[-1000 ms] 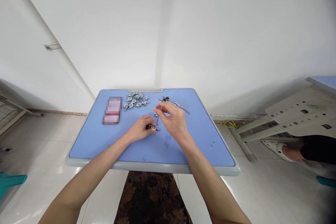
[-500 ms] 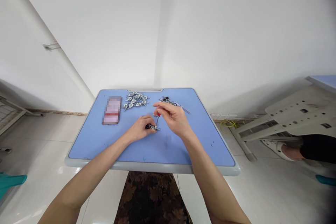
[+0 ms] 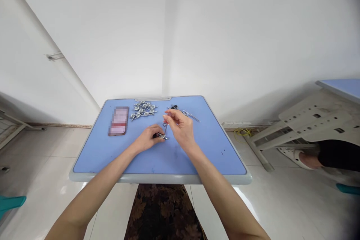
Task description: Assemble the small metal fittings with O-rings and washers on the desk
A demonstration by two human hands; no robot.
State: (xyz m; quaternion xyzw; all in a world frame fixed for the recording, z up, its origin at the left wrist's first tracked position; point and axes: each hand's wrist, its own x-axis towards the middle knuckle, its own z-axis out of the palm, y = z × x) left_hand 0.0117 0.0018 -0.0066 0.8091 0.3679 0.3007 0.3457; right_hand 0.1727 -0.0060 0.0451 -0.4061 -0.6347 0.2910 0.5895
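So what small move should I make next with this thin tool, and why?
Perhaps give the thin tool a slight turn: your right hand holds its top, its lower end appears to meet the metal part, and your left hand holds that part.

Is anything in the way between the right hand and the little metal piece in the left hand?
Nothing visible blocks it: only the thin tool held in the right hand slants down toward the metal piece in the left hand.

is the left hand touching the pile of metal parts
Apart: the head view shows bare blue tabletop between the left hand and the pile.
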